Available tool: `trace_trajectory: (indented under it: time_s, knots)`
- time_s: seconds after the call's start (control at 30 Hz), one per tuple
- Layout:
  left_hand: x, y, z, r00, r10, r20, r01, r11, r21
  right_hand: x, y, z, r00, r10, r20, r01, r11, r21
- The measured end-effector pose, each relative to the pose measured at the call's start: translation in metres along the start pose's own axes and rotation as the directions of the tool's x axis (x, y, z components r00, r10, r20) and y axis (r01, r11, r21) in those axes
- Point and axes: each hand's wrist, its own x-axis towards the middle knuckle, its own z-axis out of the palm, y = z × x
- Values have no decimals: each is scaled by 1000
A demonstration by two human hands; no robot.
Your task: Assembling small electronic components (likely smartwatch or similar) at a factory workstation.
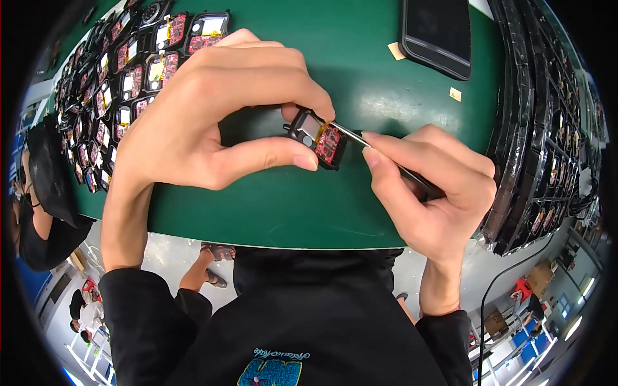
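Observation:
Between the thumb and fingers of my left hand (225, 109) is a small black device housing (330, 166), held tilted above the green table. Its open face shows a red circuit board (329, 144), a silvery battery-like block (310, 125) and a strip of yellow tape between them. My right hand (438, 177) grips a pair of dark tweezers (351, 134), pinched between thumb and forefinger. The tweezers' tips reach the yellow tape by the board's upper edge; whether they grip it is too small to tell.
Many similar opened housings (132, 82) lie in rows on the table's left. A black phone (438, 35) lies at the back right, near small pale paper pieces (455, 94). Stacked black trays (531, 141) line the right edge. Another person's arm (40, 215) shows at far left.

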Motion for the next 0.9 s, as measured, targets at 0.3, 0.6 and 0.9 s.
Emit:
trace_trajectory:
  time_s: [0.3,0.6,0.9]
  knots:
    - [-4,1,4,1000,-15,-10,15,999,-30,-5,-1,2,1000,6,-6,-6,1000,-5]
    - [-1,2,-3,999,-36,-14,35,999,-18,0,-3,2,999,-20,-50,19,999,-34]
    - [11,18,-2,1000,11,-29,-6,985,170,1,-4,-4,974,31,-223,-17,998,65]
